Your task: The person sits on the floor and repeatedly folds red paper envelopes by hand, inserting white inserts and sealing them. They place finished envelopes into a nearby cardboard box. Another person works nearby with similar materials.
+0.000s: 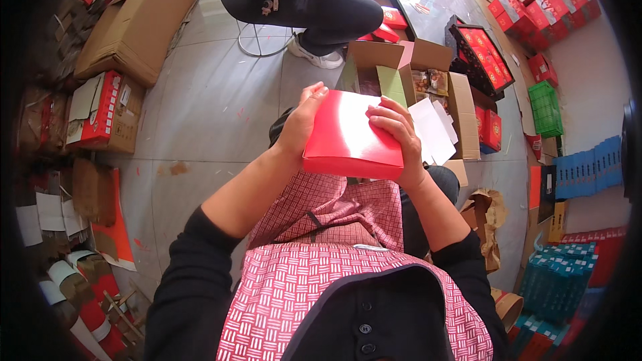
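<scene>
A glossy red box (334, 134) is held in front of me above my lap, with strong light reflecting off its top. My left hand (302, 120) grips its left side, the thumb near the far left corner. Around its right side curls my right hand (399, 132), fingertips resting on the top face. Just beyond the box stands an open carton (462, 110) holding clear packets of brown food (438, 83). White sheets of card (433, 132) lean against that carton. A green flap (391, 85) stands up behind my right fingers.
Another person in dark trousers (344, 17) sits ahead. A black crate of red boxes (483, 57) lies at the far right, near a green basket (546, 108). Large brown cartons (144, 23) line the left. Crumpled brown paper (491, 227) lies beside my right arm.
</scene>
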Tool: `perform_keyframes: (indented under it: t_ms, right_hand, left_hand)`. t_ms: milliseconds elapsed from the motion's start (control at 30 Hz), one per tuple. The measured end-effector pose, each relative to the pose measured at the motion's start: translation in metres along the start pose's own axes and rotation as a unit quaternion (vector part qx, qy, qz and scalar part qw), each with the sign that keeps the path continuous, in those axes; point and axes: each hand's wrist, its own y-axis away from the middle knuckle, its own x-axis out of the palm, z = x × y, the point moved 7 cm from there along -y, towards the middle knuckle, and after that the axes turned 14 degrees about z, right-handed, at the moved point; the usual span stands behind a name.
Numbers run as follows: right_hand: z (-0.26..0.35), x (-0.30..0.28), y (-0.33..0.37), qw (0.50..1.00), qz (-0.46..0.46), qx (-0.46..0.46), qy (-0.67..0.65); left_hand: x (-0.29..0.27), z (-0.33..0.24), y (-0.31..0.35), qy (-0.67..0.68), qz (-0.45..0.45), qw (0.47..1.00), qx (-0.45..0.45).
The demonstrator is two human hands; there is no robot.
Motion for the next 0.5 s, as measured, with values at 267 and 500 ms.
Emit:
perform_keyframes:
  t_ms: [267,500]
  right_hand:
    - [-0.018,0.001,0.012,0.989,-0.067,0.046,-0.124]
    - [-0.033,0.005,0.022,0.937,-0.085,0.117,-0.318]
  left_hand:
    - [0.016,-0.025,0.008,-0.191,0.059,0.971,0.13]
    - [0.032,-0.043,0.0,-0.308,0.138,0.929,0.153]
